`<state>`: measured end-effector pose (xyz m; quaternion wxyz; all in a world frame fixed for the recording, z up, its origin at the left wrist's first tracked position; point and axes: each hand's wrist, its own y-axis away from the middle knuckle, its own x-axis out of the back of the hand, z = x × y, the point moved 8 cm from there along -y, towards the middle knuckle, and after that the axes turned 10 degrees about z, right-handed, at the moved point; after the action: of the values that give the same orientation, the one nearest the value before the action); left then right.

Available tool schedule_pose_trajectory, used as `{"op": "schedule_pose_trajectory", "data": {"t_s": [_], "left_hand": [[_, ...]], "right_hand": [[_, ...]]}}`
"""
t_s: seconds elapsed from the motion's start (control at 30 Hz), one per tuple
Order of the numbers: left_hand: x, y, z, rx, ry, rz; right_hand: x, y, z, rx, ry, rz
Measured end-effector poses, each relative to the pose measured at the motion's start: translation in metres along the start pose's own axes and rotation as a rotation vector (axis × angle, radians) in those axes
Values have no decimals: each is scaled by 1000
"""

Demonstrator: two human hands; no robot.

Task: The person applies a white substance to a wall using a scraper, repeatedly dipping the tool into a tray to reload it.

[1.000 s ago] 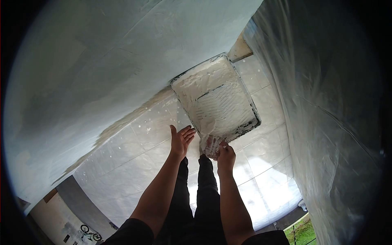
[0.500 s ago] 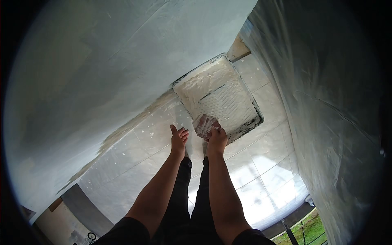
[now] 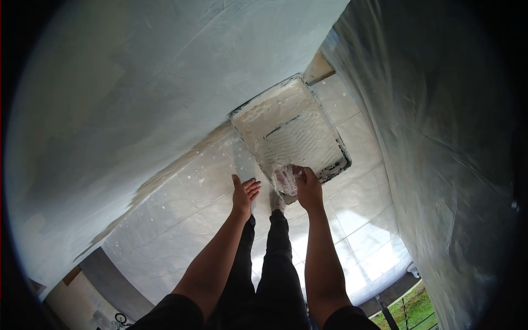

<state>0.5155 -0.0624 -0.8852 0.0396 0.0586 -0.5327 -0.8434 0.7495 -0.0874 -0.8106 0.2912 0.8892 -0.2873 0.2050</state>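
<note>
My right hand [image 3: 309, 187] grips the edge of a flat, reddish-pink piece smeared with white paint [image 3: 286, 180]; its exact kind I cannot make out. It is over the near edge of a paint tray [image 3: 331, 122]. Thick white paint coats the tray's ribbed slope and pools at its far end. To the left, my left hand [image 3: 245, 193] hovers empty over the floor, thumb raised and fingers extended.
A pale, patchily coated wall [image 3: 165, 82] runs along the left. Translucent plastic sheeting [image 3: 429, 137] hangs on the right. Paint drops dot the covered tile floor [image 3: 203, 181]. My feet stand just before the tray, and grass [image 3: 415, 308] shows at lower right.
My right hand has moved slightly right and nearer to me, with the flat piece now turned differently. My left hand has shifted a little, its fingers more stretched out.
</note>
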Motion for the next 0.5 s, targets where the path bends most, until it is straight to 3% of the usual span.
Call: {"op": "schedule_pose_trajectory", "data": {"t_s": [0.3,0.5], "left_hand": [[-20,9,-2,-11,49,-35],[-32,12,-1,29,146,-84]], "right_hand": [[-26,-23,-30,76,270,-132],[-32,-30,-33,142,265,-129]]}}
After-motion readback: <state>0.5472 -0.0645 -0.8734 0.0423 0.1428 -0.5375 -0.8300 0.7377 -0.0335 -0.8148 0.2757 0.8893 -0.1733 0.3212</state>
